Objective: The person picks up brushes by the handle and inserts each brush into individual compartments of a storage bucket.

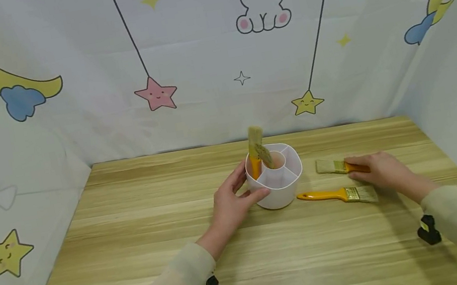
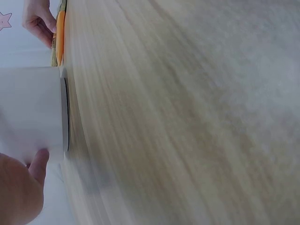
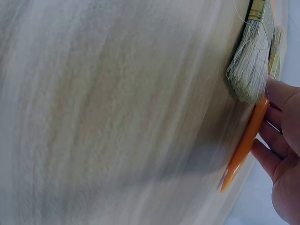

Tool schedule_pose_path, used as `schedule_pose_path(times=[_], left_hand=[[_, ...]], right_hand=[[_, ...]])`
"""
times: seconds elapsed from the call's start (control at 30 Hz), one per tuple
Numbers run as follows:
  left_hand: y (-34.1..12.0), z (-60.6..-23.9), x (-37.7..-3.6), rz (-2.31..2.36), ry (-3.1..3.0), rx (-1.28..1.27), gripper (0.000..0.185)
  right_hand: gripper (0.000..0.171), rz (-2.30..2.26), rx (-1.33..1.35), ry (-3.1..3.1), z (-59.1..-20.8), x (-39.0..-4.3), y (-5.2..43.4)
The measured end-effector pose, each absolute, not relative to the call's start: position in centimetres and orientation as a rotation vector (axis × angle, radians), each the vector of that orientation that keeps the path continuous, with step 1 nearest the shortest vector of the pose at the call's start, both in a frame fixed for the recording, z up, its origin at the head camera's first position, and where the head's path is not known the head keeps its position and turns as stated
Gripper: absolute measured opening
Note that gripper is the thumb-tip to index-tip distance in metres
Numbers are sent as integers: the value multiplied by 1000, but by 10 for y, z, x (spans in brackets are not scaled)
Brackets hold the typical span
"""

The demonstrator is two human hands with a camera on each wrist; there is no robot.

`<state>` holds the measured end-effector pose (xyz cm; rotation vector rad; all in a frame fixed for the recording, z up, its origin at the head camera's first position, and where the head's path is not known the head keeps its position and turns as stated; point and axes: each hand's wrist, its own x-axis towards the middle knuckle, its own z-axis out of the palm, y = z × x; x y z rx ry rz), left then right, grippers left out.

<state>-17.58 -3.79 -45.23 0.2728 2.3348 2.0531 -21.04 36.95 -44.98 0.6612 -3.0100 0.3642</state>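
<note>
The far brush [image 1: 341, 167] lies flat on the table [image 1: 139, 258], right of centre in the head view, bristles pointing left and orange handle running right under the right hand [image 1: 381, 172]. That hand covers the handle end, fingers curled round it; in the right wrist view the fingers [image 3: 276, 140] lie along the orange handle at the right edge of the frame.

Just below it in the head view, a second brush [image 1: 339, 194] lies flat, handle to the left and bristles to the right, close beside the right hand; whether they touch I cannot tell.

Left of both, at centre frame, stands a white cup [image 1: 278, 182] split into compartments. A third brush [image 1: 255, 150] stands tilted in its left compartment, bristles up.

The left hand [image 1: 232, 207] grips the cup's left side, thumb and fingers curved round the wall; the left wrist view shows a fingertip [image 2: 40, 164] against the white wall at lower left.
</note>
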Motion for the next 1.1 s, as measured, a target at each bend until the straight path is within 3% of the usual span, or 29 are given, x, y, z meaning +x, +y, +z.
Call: schedule_pose_path(times=[0.33, 0.63, 1.1], left_hand=[[-38, -454, -174, 2045, 2339, 275, 87], [-47, -451, -176, 1991, 2350, 292, 90], [-84, -441, -214, 1774, 2205, 534, 91]], right_hand=[[35, 293, 694, -2918, -455, -209, 368], [33, 207, 702, -2879, -459, -207, 367], [32, 221, 711, -2859, -460, -205, 367]])
